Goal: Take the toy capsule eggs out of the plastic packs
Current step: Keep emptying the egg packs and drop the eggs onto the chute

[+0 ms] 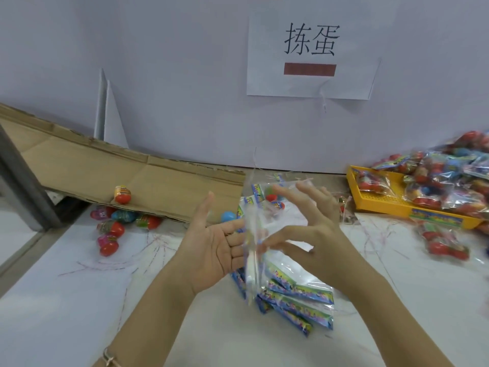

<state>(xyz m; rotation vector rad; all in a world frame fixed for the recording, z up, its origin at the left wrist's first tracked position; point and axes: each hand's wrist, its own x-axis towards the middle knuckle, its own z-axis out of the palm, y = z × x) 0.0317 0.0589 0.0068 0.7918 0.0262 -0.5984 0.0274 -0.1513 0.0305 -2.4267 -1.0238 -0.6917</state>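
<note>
Viewing from the head camera: a clear pack (pixel 251 260) hangs upright between both hands, blurred and apparently emptied. The right hand (pixel 317 234) pinches it with thumb and forefinger, other fingers splayed. The left hand (pixel 211 245) is flat and open, its fingers against the pack's side. Loose eggs (pixel 109 230) lie far left by the cardboard (pixel 105 168), and a few lie just behind the hands. Empties (pixel 299 295) lie beneath the hands.

Recommendation: confirm nothing remains inside, drop the pack onto the empties, then draw from the full packs (pixel 449 176) heaped on the tray (pixel 381 205).

A paper sign (pixel 309 54) hangs on the pale wall (pixel 158 75) above a white table (pixel 66 300).
</note>
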